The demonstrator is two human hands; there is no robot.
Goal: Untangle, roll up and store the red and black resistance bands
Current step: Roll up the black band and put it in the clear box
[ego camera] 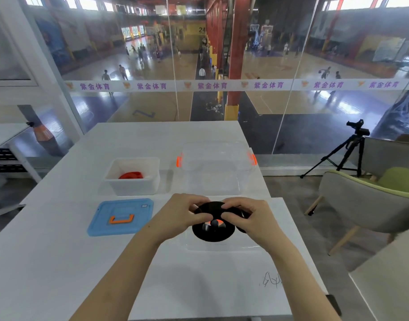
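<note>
Head view: flat black rubber resistance band (212,232), looped and partly coiled, sits between left hand (182,213) and right hand (247,216), both curled and pinching it above a clear plastic lid (222,247), while the crumpled red resistance band (131,175) lies in a white rectangular plastic bin (134,185) well beyond.

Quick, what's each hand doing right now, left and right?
Left hand: closed, gripping the black band.
Right hand: closed, gripping the same black band.
</note>
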